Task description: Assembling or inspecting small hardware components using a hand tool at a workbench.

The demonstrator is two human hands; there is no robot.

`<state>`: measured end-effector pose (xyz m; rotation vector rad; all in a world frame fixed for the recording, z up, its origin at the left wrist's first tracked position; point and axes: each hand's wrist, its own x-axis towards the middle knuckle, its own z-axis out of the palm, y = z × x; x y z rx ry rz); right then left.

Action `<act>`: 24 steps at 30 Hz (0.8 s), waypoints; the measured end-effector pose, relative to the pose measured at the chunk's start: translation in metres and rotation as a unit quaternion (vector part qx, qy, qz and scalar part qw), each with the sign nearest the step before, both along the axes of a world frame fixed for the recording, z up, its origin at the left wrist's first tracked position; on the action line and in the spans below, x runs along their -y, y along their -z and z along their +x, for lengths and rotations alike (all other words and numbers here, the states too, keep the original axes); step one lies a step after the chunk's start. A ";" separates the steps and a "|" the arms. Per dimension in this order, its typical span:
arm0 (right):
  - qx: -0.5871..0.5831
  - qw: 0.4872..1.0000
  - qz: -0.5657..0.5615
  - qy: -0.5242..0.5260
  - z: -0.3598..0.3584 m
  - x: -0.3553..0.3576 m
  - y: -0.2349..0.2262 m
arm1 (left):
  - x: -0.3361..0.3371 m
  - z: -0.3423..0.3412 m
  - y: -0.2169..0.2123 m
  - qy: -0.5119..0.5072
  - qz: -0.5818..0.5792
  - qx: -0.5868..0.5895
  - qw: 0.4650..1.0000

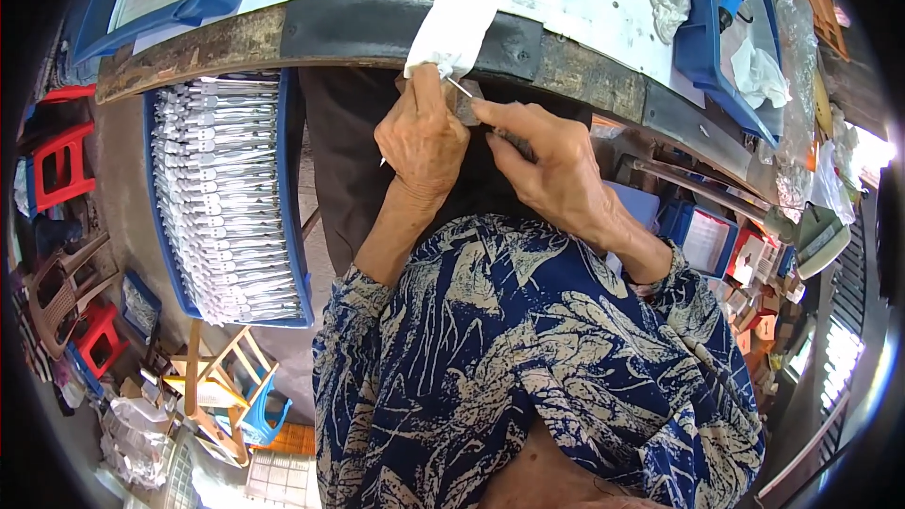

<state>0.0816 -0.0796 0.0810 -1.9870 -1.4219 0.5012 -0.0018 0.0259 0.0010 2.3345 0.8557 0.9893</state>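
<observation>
At the table's front edge, a white strip (459, 26), like cloth or paper, hangs over the dark edging. My left hand (421, 137) is closed just below it, index fingertip against the strip's lower end. From that grip a thin metal rod (459, 87) sticks out to the right, and a thin pale tip shows at the hand's left side. My right hand (558, 165) is close by on the right, fingers curled, its index fingertip near the rod's end. Whatever lies between its thumb and fingers is too dark and small to make out.
A long blue tray (306, 283) full of silver metal parts in rows stands at left, below the table (217, 52). Blue bins sit on both table ends; the right one holds a blue-handled tool (732, 0). Red stools (64, 168) and a wooden chair frame stand farther left.
</observation>
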 end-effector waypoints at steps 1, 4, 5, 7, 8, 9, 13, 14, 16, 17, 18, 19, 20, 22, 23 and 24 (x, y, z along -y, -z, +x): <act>-0.148 0.987 0.038 0.052 -0.001 -0.001 0.005 | 0.000 0.000 -0.002 -0.011 -0.003 -0.005 1.000; -0.345 0.930 0.011 0.131 0.005 -0.009 -0.012 | 0.001 0.002 -0.004 -0.023 -0.006 -0.001 1.000; -0.515 0.833 -0.065 0.191 0.006 -0.008 -0.019 | 0.002 0.002 -0.004 -0.033 -0.008 -0.001 0.999; -0.709 0.678 -0.030 0.191 0.014 -0.004 0.001 | 0.003 0.004 -0.006 -0.049 -0.001 0.003 0.999; -0.793 0.584 -0.008 0.176 0.015 -0.003 0.009 | 0.002 0.002 -0.007 -0.046 0.008 0.005 0.999; -0.837 0.523 0.016 0.162 0.014 -0.001 0.014 | 0.000 0.003 -0.009 -0.044 0.022 -0.006 0.999; -0.663 0.735 0.031 0.137 0.010 0.000 0.013 | -0.002 0.003 -0.003 -0.030 0.023 -0.021 0.999; -0.598 0.791 0.037 0.125 0.008 -0.001 0.017 | -0.003 0.002 -0.004 -0.026 0.007 -0.030 0.999; -0.491 0.866 0.035 0.092 0.007 -0.002 0.029 | -0.008 0.003 -0.003 -0.024 0.009 -0.027 0.999; -0.314 0.941 0.091 0.083 0.004 -0.004 0.031 | -0.007 0.003 -0.003 -0.017 -0.002 -0.028 0.999; -0.124 0.980 0.141 0.071 0.002 -0.005 0.032 | -0.006 0.003 -0.002 -0.018 -0.004 -0.031 0.999; -0.068 0.988 0.122 0.073 0.001 0.000 0.029 | -0.005 0.003 -0.001 -0.010 -0.009 -0.017 1.000; -0.045 0.989 0.122 0.066 0.000 0.002 0.028 | -0.005 0.003 -0.003 -0.002 -0.014 -0.003 1.000; -0.028 0.989 0.134 0.054 -0.002 0.003 0.029 | -0.002 0.003 -0.008 0.005 -0.013 0.004 1.000; -0.030 0.990 0.130 0.053 -0.003 0.001 0.029 | -0.002 0.002 -0.008 0.012 -0.008 0.015 1.000; -0.045 0.990 0.126 0.053 -0.004 0.000 0.028 | -0.003 0.002 -0.007 0.012 -0.012 0.013 1.000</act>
